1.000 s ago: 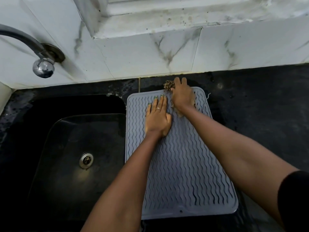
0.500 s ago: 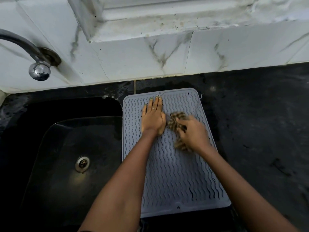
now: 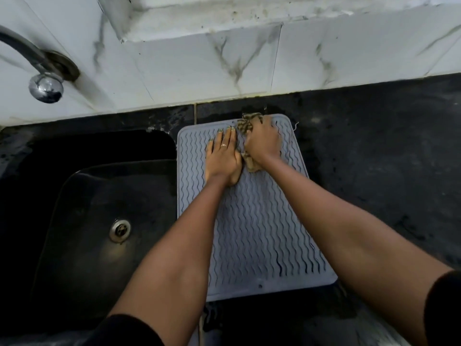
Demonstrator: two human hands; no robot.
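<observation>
On my right hand (image 3: pixel 263 142) the fingers (image 3: pixel 268 124) grip the rag (image 3: pixel 245 126) tight. My left hand (image 3: pixel 223 158) lies flat, fingers straight, holding the grey mat (image 3: pixel 262 233) down. I just pushed the rag from the mat's middle to its far edge, so I'm still scrubbing.

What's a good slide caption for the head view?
Left hand lies flat on a grey wavy mat beside the sink; right hand grips a patterned cloth at its far edge.
</observation>
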